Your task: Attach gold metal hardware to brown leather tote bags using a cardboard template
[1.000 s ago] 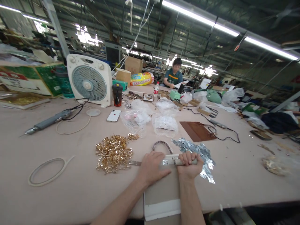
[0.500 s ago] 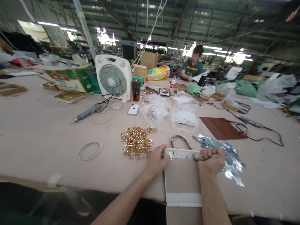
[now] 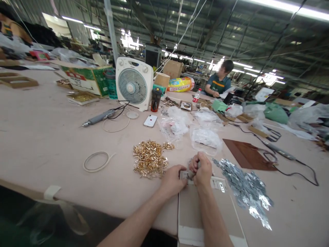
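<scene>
My right hand (image 3: 200, 168) is closed around a grey tool handle held upright, its tip down on the top left corner of a flat beige panel (image 3: 205, 209) with a white edge. My left hand (image 3: 172, 179) presses on that same corner, fingers next to the tool tip. Small metal plates are fixed along the panel's top edge (image 3: 218, 185). A pile of gold metal clips (image 3: 150, 159) lies just left of my hands. Silver metal pieces (image 3: 246, 188) are heaped to the right.
Beyond lie plastic bags of parts (image 3: 205, 137), a white phone (image 3: 150, 120), a fan (image 3: 131, 84), an electric screwdriver (image 3: 99, 118), a white cord loop (image 3: 96, 161) and a brown sheet (image 3: 246, 154). A person (image 3: 219, 84) sits at the table's far side.
My right hand has shifted left along the panel's top edge and turned the tool from lying flat to upright at the left corner. The camera view has swung left.
</scene>
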